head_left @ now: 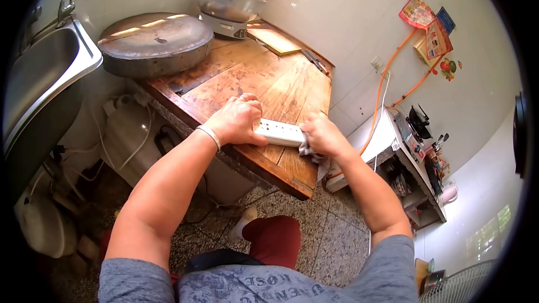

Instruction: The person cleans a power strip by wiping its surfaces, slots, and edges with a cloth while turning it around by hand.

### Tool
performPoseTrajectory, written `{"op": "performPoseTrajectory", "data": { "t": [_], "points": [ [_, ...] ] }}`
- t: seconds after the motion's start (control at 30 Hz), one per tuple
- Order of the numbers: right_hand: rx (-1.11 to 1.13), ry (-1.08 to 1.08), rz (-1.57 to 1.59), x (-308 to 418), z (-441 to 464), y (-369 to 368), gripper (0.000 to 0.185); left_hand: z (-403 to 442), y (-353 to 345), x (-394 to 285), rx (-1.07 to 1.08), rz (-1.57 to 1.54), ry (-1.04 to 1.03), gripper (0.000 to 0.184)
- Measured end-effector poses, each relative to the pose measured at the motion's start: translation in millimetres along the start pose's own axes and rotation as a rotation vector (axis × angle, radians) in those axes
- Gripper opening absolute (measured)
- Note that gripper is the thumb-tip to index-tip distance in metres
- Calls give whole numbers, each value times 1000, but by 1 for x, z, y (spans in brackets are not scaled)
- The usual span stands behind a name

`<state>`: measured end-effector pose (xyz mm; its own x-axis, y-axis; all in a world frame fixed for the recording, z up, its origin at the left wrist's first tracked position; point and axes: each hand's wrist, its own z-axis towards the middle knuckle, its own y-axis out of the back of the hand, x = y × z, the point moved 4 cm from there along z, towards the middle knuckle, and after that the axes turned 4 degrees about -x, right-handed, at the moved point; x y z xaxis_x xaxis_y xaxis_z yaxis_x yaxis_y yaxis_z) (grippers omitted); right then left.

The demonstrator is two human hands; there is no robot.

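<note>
A white power strip (pixel 279 131) is held level just above or on the front part of the wooden table (pixel 266 92). My left hand (pixel 238 120) grips its left end, thumb along the near side and fingers curled over the far side. At the other end my right hand (pixel 324 134) is closed around a crumpled greyish cloth (pixel 307 149), which touches the strip's right end and hangs down beneath the hand.
A large round lidded pan (pixel 156 44) and a steamer pot on an appliance (pixel 230 5) stand at the back. The sink (pixel 48 73) is at the left. Right of the table are an orange hose (pixel 379 101) and a shelf unit (pixel 418 177) with utensils.
</note>
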<state>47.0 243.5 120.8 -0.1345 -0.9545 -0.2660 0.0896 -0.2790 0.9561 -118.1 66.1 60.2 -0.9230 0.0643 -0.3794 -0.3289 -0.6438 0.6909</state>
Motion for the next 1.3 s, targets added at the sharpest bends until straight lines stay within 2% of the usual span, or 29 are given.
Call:
{"op": "performPoseTrajectory", "data": {
  "t": [0.03, 0.1, 0.2, 0.27, 0.3, 0.4, 0.47, 0.5, 0.53, 0.63, 0.73, 0.8, 0.93, 1.03, 1.07, 1.13, 1.2, 1.27, 1.3],
  "points": [
    [-41, -161, 376, 11, 6, -7, 22, 0, -1, -2, 18, -3, 14, 50],
    [-134, 113, 23, 78, 16, 13, 26, 0, -2, -1, 16, -7, 0, 50],
    [-384, 231, 39, 100, 0, 11, 26, -3, -2, 1, -3, -10, -30, 49],
    [-334, 126, -155, 70, -28, 5, 27, -2, 0, 0, -43, -37, -45, 43],
    [-256, 49, -154, 47, -39, -1, 29, -1, 1, -1, -38, -41, -46, 43],
    [-267, -68, -76, 23, -52, 2, 28, 2, -3, -1, -40, -71, -43, 43],
    [-155, -30, -149, 47, -40, -2, 22, 1, -2, -2, -27, -37, -52, 45],
    [-332, 51, -29, 68, -35, -5, 18, 1, -1, -3, -21, -1, -52, 49],
    [-426, 169, -121, 92, -30, -2, 19, 0, -2, -2, -22, -2, -56, 49],
    [-392, 115, 24, 97, -28, 3, 21, -2, -1, 1, -39, -11, -50, 48],
    [-279, -74, -31, 35, -66, -3, 28, 0, -1, 0, -15, -12, -55, 47],
    [-164, -221, 58, 7, -75, -8, 34, 2, -1, -2, -30, -25, -83, 47],
    [-167, -285, -35, 16, -75, -22, 39, 0, 3, -1, -13, -33, -62, 48],
    [-373, -323, 207, -5, -96, -23, 27, 1, 1, -4, 0, -60, -74, 43],
    [-376, -334, 210, -14, -102, -24, 27, 1, 0, -4, -16, -48, -78, 45],
    [-438, -462, 596, -37, -109, -23, 27, 2, 1, -5, -31, -26, -85, 48],
    [-495, -538, 753, -45, -102, -11, 23, 3, 2, -6, -4, -28, -100, 46],
    [-666, -411, 728, -40, -82, 5, 18, 3, 3, -9, 14, -38, -84, 45],
    [-673, -352, 704, -29, -70, 15, 15, 2, 4, -10, 24, -56, -74, 45]
  ]
}}
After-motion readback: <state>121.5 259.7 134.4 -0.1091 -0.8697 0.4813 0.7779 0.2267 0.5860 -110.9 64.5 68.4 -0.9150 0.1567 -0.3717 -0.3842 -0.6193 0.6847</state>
